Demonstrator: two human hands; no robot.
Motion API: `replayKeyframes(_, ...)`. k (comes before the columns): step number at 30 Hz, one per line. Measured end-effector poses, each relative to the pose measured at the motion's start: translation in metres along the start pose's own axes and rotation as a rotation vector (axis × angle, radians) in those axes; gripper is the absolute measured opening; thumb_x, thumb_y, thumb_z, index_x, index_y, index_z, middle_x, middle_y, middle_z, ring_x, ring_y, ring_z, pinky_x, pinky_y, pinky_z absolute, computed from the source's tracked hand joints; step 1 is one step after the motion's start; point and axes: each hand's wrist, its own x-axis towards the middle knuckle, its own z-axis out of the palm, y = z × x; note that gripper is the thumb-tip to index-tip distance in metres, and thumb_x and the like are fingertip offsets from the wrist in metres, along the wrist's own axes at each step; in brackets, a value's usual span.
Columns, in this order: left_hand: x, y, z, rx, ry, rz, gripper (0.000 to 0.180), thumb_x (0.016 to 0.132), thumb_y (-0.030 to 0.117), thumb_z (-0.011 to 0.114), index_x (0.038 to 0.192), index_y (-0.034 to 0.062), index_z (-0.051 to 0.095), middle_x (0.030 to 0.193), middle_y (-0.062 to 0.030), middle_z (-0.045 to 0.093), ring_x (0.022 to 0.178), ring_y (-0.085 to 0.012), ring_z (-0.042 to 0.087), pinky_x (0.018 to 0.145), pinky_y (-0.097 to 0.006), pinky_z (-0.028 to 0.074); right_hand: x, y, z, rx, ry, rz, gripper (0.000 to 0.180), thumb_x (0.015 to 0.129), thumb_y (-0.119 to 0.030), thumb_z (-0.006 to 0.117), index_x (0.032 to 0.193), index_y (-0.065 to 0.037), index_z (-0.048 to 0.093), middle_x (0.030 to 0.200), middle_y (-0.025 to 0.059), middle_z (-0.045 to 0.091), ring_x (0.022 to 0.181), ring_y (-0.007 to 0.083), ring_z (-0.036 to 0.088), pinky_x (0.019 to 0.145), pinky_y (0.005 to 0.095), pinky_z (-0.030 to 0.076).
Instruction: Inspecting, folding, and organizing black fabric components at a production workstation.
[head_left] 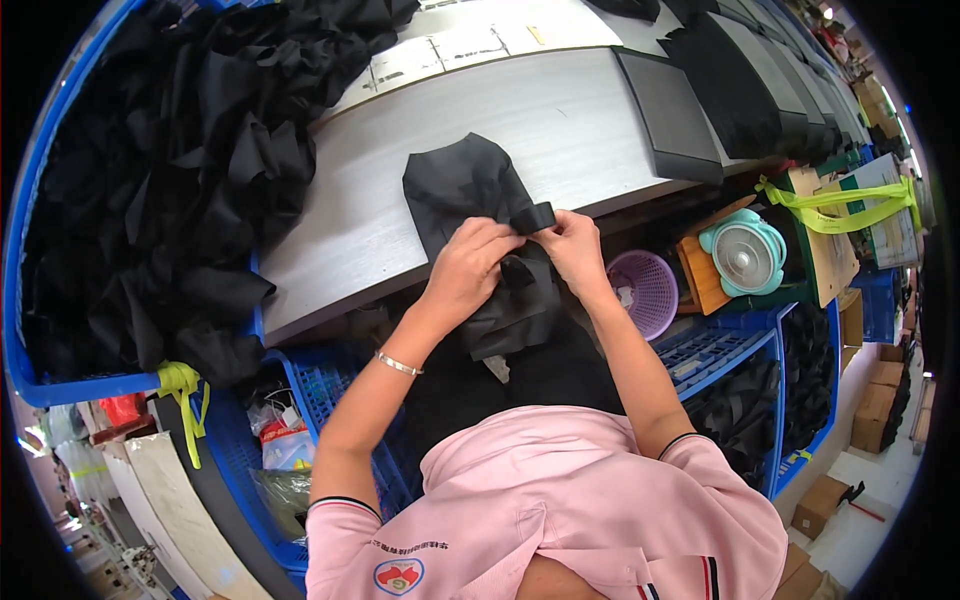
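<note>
Pink short-sleeved shirt fabric point(560, 480) is lying nearest the head camera. Beyond it, a soft, flat piece of matte black fabric point(462, 190) is resting partly on the pale grey tabletop point(355, 205), its far end tapering with angled corners, faint creases catching the light, its near part draping over the table's edge toward the lap. A smooth black strap loop point(533, 217) is curving up from its right side. The left hand point(468, 265) is closing its bent fingers on the black fabric; the right hand point(573, 248) is pinching the loop between thumb and fingers, nearly touching the left fingertips.
</note>
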Motion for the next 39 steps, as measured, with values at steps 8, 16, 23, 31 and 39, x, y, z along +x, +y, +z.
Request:
replayKeyframes(8, 0.044, -0.028, 0.002, 0.386, -0.17, -0.012, 0.045, 0.095, 0.023, 0.062, 0.138, 0.0153, 0.053, 0.138, -0.0109, 0.052, 0.129, -0.0314, 0.047, 0.104, -0.043, 0.039, -0.043, 0.026, 0.01, 0.447, -0.354, 0.04, 0.023, 0.102, -0.017, 0.053, 0.111, 0.001, 0.064, 0.095, -0.0024, 0.064, 0.079, 0.0059, 0.056, 0.073, 0.0244, 0.049)
replayKeyframes(16, 0.064, -0.062, 0.008, 0.575, -0.064, -0.025, 0.048, 0.101, 0.038, 0.05, 0.144, 0.0169, 0.051, 0.148, -0.0184, 0.046, 0.137, -0.0374, 0.041, 0.111, -0.046, 0.034, -0.101, 0.042, -0.029, 0.458, -0.734, 0.356, 0.013, 0.096, -0.013, 0.063, 0.099, -0.001, 0.061, 0.08, 0.0021, 0.063, 0.063, 0.0064, 0.058, 0.057, 0.0243, 0.051)
replayKeyframes(23, 0.067, -0.066, 0.01, 0.64, -0.019, -0.124, 0.061, 0.098, 0.051, 0.051, 0.146, 0.0132, 0.048, 0.15, -0.0195, 0.043, 0.14, -0.0367, 0.037, 0.113, -0.046, 0.029, -0.107, -0.01, -0.047, -0.123, 0.077, -0.442, 0.044, 0.079, -0.018, 0.081, 0.114, -0.003, 0.059, 0.104, 0.0111, 0.063, 0.086, 0.0195, 0.063, 0.071, 0.0313, 0.05)
replayKeyframes(31, 0.071, -0.068, 0.013, 0.638, -0.009, -0.155, 0.064, 0.098, 0.052, 0.052, 0.145, 0.0097, 0.048, 0.151, -0.0185, 0.043, 0.142, -0.0354, 0.036, 0.114, -0.045, 0.029, -0.071, -0.029, 0.007, -0.456, 0.098, -0.916, 0.019, 0.071, 0.001, 0.067, 0.085, -0.007, 0.056, 0.079, 0.0088, 0.052, 0.067, 0.0271, 0.056, 0.06, 0.0359, 0.045)
replayKeyframes(39, 0.058, -0.062, 0.002, 0.534, 0.002, -0.14, 0.074, 0.093, 0.047, 0.063, 0.148, 0.0038, 0.04, 0.152, -0.0192, 0.041, 0.143, -0.034, 0.035, 0.115, -0.043, 0.029, -0.095, 0.012, -0.066, 0.562, -0.133, 0.065, 0.007, 0.09, -0.004, 0.062, 0.097, -0.003, 0.062, 0.093, 0.002, 0.061, 0.072, 0.007, 0.056, 0.062, 0.0224, 0.046)
